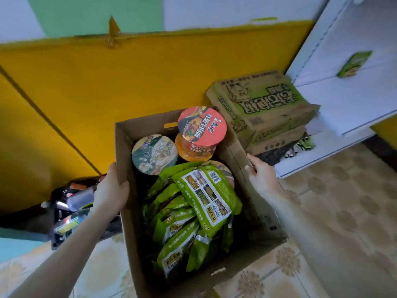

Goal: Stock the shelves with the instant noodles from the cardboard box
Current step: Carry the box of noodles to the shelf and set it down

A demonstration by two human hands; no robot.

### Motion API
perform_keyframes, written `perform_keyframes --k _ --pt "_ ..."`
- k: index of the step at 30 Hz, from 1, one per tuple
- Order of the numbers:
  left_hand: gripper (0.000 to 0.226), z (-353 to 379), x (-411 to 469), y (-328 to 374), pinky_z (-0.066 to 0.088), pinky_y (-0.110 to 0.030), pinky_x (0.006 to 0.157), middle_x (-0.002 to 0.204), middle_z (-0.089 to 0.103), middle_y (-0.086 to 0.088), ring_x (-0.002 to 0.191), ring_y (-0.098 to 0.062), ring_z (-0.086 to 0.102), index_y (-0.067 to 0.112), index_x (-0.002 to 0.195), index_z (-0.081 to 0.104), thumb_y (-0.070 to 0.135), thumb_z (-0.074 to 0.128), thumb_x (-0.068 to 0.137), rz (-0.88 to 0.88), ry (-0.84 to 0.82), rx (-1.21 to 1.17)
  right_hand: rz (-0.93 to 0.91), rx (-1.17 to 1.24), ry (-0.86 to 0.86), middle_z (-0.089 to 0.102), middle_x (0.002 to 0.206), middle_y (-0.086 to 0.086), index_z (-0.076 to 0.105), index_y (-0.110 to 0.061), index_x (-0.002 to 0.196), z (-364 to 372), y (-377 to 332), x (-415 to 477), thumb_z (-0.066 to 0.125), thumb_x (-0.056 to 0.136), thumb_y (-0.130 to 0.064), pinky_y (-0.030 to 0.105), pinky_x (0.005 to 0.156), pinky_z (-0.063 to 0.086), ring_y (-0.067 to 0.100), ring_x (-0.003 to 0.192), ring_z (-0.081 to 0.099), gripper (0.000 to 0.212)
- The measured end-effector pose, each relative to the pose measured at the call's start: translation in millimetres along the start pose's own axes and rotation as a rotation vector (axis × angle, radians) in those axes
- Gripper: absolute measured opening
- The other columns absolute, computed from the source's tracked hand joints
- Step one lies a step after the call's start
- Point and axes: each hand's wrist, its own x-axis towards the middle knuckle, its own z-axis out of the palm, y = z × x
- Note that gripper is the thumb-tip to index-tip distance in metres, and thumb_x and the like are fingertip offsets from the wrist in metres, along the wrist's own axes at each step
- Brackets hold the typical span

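Head view: cardboard box (129,136) of instant noodles (206,196) sits between left hand (111,190) and right hand (261,175), each gripping its wall

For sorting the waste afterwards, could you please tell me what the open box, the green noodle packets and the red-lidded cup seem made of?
Open box: matte brown cardboard, creased, raw edges. Green noodle packets: thin glossy plastic film, crinkled and catching light. Red-lidded cup: printed lid, perhaps foil or paper; wall likely plastic or coated paper.
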Motion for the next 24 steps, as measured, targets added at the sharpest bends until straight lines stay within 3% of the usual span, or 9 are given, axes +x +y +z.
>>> perform_keyframes --k 3,7,10,15,19,24 --pt "0.047 13.5 -12.2 20.3 0.038 -0.038 0.066 0.11 0.058 -0.028 0.094 -0.044 0.055 0.005 0.133 0.034 0.002 0.048 0.088 0.038 -0.037 0.031 0.047 0.008 0.017 0.058 0.131 0.008 0.045 -0.017 0.136 -18.5 30.4 -18.7 0.047 0.095 -0.019 0.037 0.098 0.045 0.027 0.119 0.055 0.042" --pt "0.046 36.8 -32.8 47.0 0.037 -0.034 0.061 0.105 0.059 -0.025 0.078 -0.033 0.052 0.005 0.132 0.035 0.002 0.047 0.088 0.111 -0.068 0.034 0.095 0.01 0.074 0.058 0.129 0.012 0.046 -0.014 0.136 -45.7 66.7 -39.9 0.047 0.094 -0.013 0.031 0.095 0.042 0.028 0.117 0.056 0.042" --pt "0.049 58.1 -48.0 69.1 0.038 -0.034 0.061 0.108 0.059 -0.025 0.084 -0.038 0.057 0.004 0.134 0.033 0.004 0.048 0.088 0.155 -0.092 0.08 0.137 -0.02 0.11 0.062 0.122 0.015 0.048 -0.015 0.135 -66.7 97.6 -56.8 0.048 0.093 -0.013 0.032 0.09 0.044 0.031 0.111 0.059 0.042" --pt "0.052 100.0 -78.0 114.1 0.041 -0.033 0.061 0.11 0.06 -0.022 0.083 -0.035 0.057 0.006 0.137 0.032 0.005 0.049 0.088 0.261 -0.138 0.114 0.235 0.014 0.169 0.062 0.123 0.015 0.049 -0.016 0.133 -103.5 156.1 -86.9 0.048 0.092 -0.009 0.037 0.091 0.044 0.033 0.113 0.057 0.041" --pt "0.051 138.5 -96.4 154.3 0.049 -0.038 0.067 0.109 0.06 -0.021 0.087 -0.037 0.058 0.008 0.135 0.033 0.005 0.049 0.087 0.326 -0.206 0.108 0.349 0.021 0.22 0.06 0.124 0.019 0.051 -0.011 0.131 -133.8 203.6 -110.0 0.049 0.093 -0.01 0.033 0.088 0.042 0.034 0.115 0.054 0.039" --pt "0.055 188.7 -111.5 211.6 0.052 -0.04 0.072 0.108 0.059 -0.018 0.088 -0.036 0.058 0.01 0.137 0.03 0.005 0.049 0.087 0.427 -0.321 0.123 0.48 0.057 0.306 0.059 0.127 0.018 0.052 -0.011 0.131 -171.9 258.1 -135.1 0.049 0.091 -0.007 0.036 0.093 0.042 0.034 0.118 0.053 0.04"
